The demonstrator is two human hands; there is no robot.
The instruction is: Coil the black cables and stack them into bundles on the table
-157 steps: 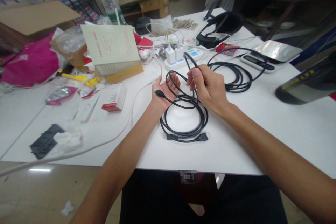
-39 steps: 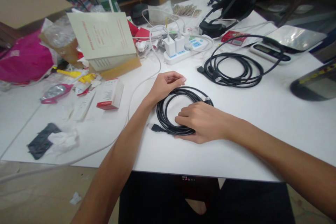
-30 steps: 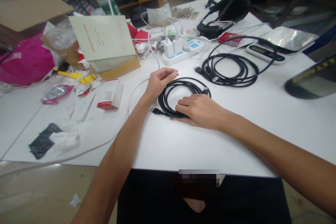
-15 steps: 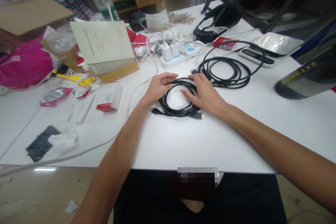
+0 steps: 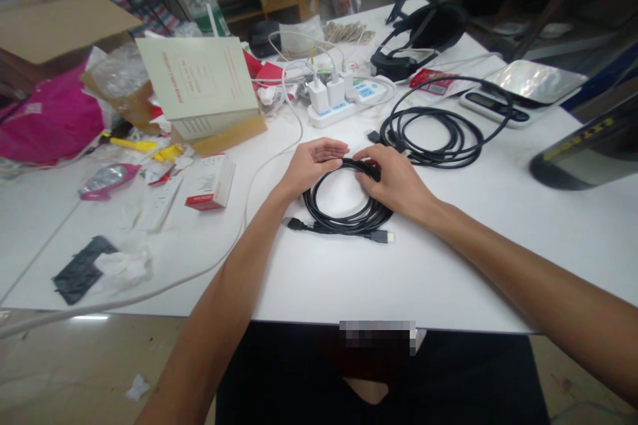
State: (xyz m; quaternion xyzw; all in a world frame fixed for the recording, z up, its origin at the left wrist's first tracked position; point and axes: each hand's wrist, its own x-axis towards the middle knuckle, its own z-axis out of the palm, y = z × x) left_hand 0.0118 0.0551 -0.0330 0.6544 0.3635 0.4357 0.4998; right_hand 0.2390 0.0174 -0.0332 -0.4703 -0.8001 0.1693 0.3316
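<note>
A coiled black HDMI cable (image 5: pixel 349 222) lies on the white table in front of me, its two plugs at the near side. My left hand (image 5: pixel 316 166) holds the coil's upper left, with the thumb on the strands and the fingers along the far side. Around the upper right of the same coil, my right hand (image 5: pixel 391 176) has its fingers curled, the thumb on the inner side. The fingertips of both hands are close but apart. Just behind my right hand is a second, looser coil of black cable (image 5: pixel 448 153).
Behind the coils stand a white power strip (image 5: pixel 326 118) with chargers and a black headset (image 5: pixel 419 40). A digital scale (image 5: pixel 493 109) and a dark cylinder (image 5: pixel 588 153) are to the right. At left are a small box (image 5: pixel 212 182), a pink-rimmed item (image 5: pixel 109 180) and a white cord (image 5: pixel 246 202).
The coil has slid a little towards me, its near plugs now lower in view. My right fingers have curled more around it. The person in the background has shifted left.
</note>
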